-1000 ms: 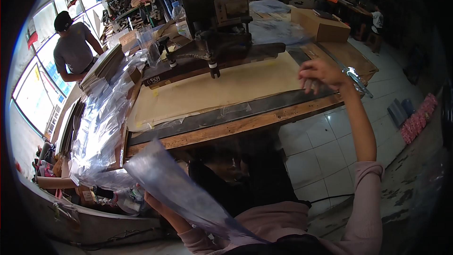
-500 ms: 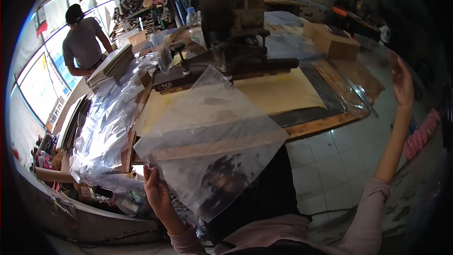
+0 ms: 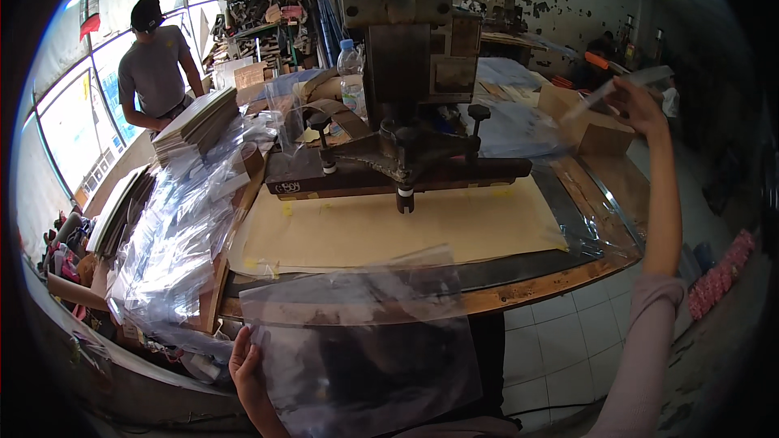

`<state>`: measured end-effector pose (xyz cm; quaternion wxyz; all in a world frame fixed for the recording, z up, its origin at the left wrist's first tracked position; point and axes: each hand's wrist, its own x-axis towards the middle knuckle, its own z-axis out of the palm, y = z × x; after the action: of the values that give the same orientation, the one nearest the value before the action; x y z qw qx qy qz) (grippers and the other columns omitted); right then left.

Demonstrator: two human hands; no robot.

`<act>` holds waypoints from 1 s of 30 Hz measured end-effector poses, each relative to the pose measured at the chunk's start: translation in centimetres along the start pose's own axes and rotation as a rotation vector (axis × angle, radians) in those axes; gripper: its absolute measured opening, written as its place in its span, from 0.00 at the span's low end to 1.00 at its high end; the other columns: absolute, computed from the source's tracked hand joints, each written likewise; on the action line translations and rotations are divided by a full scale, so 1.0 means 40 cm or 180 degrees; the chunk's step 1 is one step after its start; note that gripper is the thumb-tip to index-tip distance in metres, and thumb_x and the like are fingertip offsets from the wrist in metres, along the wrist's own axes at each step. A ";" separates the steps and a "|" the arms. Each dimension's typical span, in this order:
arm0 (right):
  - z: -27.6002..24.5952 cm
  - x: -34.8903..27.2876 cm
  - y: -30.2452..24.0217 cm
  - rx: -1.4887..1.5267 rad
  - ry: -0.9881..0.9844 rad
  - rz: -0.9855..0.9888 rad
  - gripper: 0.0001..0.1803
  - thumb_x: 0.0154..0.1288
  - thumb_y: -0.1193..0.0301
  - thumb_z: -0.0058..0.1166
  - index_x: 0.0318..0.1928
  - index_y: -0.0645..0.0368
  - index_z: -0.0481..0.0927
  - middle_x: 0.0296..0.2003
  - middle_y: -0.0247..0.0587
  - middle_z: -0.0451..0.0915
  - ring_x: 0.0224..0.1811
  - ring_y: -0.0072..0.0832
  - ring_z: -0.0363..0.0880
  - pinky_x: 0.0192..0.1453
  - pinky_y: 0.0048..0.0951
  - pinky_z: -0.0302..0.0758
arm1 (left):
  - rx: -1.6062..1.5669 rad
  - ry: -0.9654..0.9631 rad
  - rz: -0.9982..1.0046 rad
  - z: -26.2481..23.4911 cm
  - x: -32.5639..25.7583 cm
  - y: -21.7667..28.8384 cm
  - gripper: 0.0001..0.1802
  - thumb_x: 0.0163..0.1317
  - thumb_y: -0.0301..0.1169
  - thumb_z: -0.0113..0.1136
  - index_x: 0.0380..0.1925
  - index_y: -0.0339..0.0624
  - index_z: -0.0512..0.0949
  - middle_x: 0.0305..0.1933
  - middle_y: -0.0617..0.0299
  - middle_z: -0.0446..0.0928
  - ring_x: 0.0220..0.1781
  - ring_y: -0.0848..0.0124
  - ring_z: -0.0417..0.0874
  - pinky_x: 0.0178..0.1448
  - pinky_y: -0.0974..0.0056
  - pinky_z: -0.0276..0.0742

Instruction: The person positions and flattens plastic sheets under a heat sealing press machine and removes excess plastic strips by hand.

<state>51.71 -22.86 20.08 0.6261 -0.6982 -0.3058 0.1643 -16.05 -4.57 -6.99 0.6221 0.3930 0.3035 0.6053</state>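
A clear plastic sheet hangs in front of my body, its upper part overlapping the table's front edge. The fingers of my left hand are closed on its left side. Raised at the far right, my right hand has bent fingers around a second clear plastic sheet, which shows blurred and nearly edge-on. Between the hands stands a heavy press with a dark crossbar. Under that bar lies a pale yellow board.
Loose clear plastic covers the table's left side, beside a stack of boards. Another person stands behind it. An open cardboard box is at the right, a plastic bottle behind the press. Wooden edging borders the table.
The sheet in my left hand has swung lower and squarer to me, uncovering the yellow board. My right hand has moved up and inward, its fingers bending. My view has shifted.
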 end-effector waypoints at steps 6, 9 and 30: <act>0.050 0.245 -0.029 0.1403 0.0365 -0.1365 0.15 0.54 0.56 0.54 0.41 0.46 0.74 0.50 0.28 0.70 0.53 0.23 0.66 0.59 0.58 0.55 | 0.0197 -0.0410 -0.0385 0.089 0.015 0.010 0.29 0.50 0.16 0.56 0.56 0.26 0.64 0.52 0.57 0.73 0.25 0.85 0.60 0.33 0.81 0.59; 0.097 0.320 0.063 0.2071 0.0428 -0.1592 0.07 0.55 0.61 0.49 0.30 0.49 0.72 0.38 0.31 0.77 0.52 0.33 0.70 0.64 0.61 0.45 | 0.0128 -0.0293 -0.0355 0.100 0.011 0.023 0.30 0.49 0.14 0.54 0.56 0.26 0.63 0.56 0.52 0.71 0.35 0.82 0.72 0.37 0.80 0.63; 0.307 0.279 0.463 -0.0883 -0.0099 0.1450 0.36 0.62 0.40 0.38 0.31 0.67 0.74 0.25 0.46 0.79 0.28 0.33 0.81 0.32 0.38 0.77 | 0.0663 -0.0376 -0.0139 0.202 0.038 0.007 0.25 0.52 0.14 0.53 0.53 0.30 0.69 0.57 0.52 0.71 0.56 0.74 0.72 0.53 0.75 0.66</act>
<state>56.74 -6.83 1.76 0.4666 -0.8255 -0.1700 0.2682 -9.17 -4.04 -2.53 0.6077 0.4838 0.3361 0.5326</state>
